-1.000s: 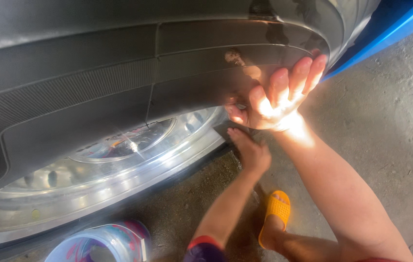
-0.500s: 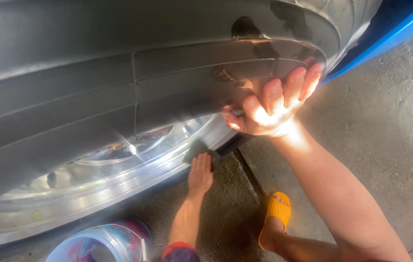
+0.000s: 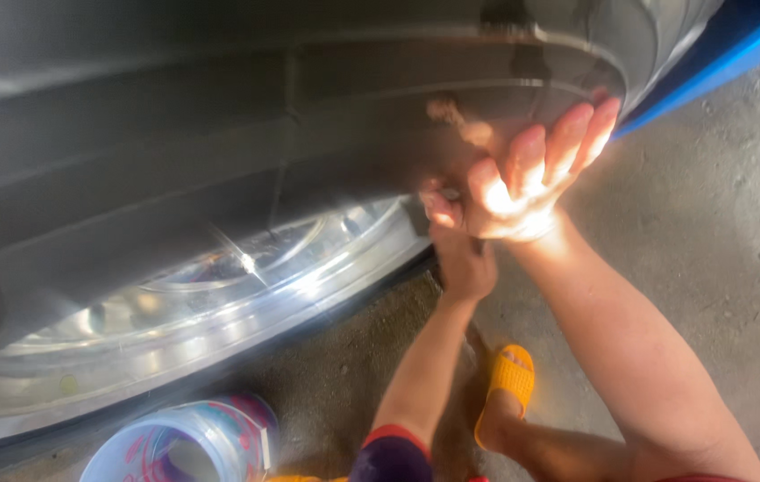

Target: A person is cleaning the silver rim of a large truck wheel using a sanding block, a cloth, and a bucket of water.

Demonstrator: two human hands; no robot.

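Down at the lower left sits a plastic bucket [image 3: 185, 442] beneath the shiny wheel rim [image 3: 219, 295]. The left hand [image 3: 462, 259] reaches under the dark body panel [image 3: 219, 152], its grip unclear. The right hand [image 3: 531, 174] presses the panel's edge, fingers spread open, holding nothing.

Support surface: grey, rough concrete floor [image 3: 710, 223], mottled, with fine cracks toward the right edge and a darker, stained patch in the shadow near the wheel.

Resting directly on it:
- large polished chrome wheel rim with dark tyre [image 3: 219, 295], left and centre, lower edge meeting the floor.
- round translucent plastic bucket with pink and blue print [image 3: 183, 442], bottom left, just in front of the rim; contents cannot be told.
- yellow perforated rubber slipper [image 3: 506, 379], worn on a foot, bottom centre, toe pointing toward the wheel.
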